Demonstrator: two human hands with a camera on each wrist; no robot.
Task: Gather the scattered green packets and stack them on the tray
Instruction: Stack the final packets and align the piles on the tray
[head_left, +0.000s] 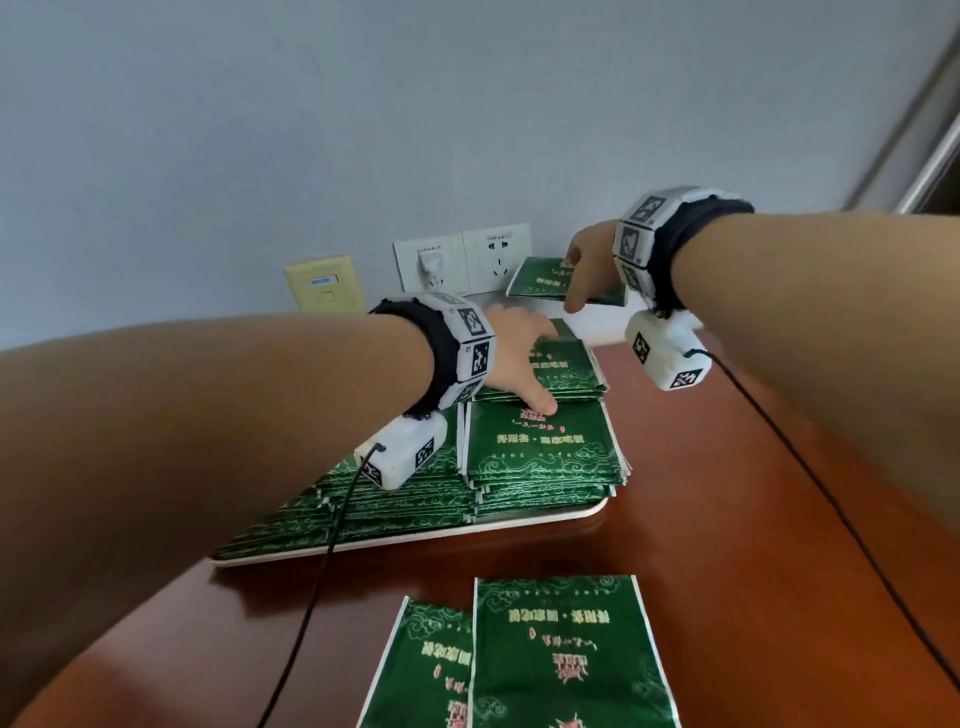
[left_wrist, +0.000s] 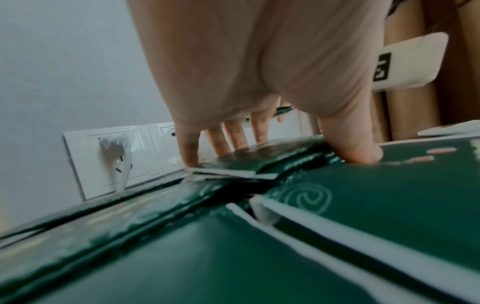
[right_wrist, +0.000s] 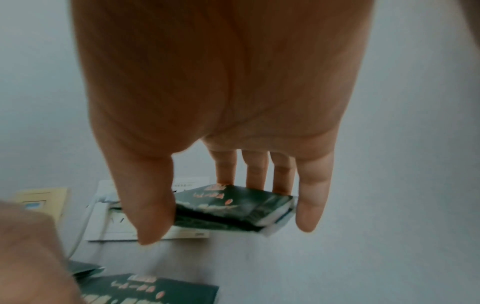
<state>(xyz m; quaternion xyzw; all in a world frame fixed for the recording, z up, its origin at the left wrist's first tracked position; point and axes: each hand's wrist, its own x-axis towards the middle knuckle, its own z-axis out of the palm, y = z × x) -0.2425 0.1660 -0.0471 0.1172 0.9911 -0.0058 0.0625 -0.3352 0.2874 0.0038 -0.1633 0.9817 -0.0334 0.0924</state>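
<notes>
Right hand (head_left: 589, 270) pinches a few glossy green packets (right_wrist: 231, 207) above the tray (head_left: 592, 512); its wrist view shows several layers. Left hand (head_left: 519, 358) presses flat on stacks (head_left: 540, 447).

- Dark green packets (head_left: 543, 449), stacked on the tray under the left hand (head_left: 511, 358), are edged in white and printed with pale swirling cloud lines, light lettering and small red marks.
- The same green, with reddish marks, is seen on the packets (right_wrist: 228, 207) pinched in the right hand (right_wrist: 215, 115).
- The tray (head_left: 587, 512) is white.
- A reddish-brown wood tone is shown by the table (head_left: 727, 519).
- The wrist bands (head_left: 641, 234) are black, with white blocks bearing black square codes.
- Beyond the hands, a pale grey-blue wall (head_left: 363, 130) carries white sockets (head_left: 462, 260) and a cream plate (head_left: 322, 283).
</notes>
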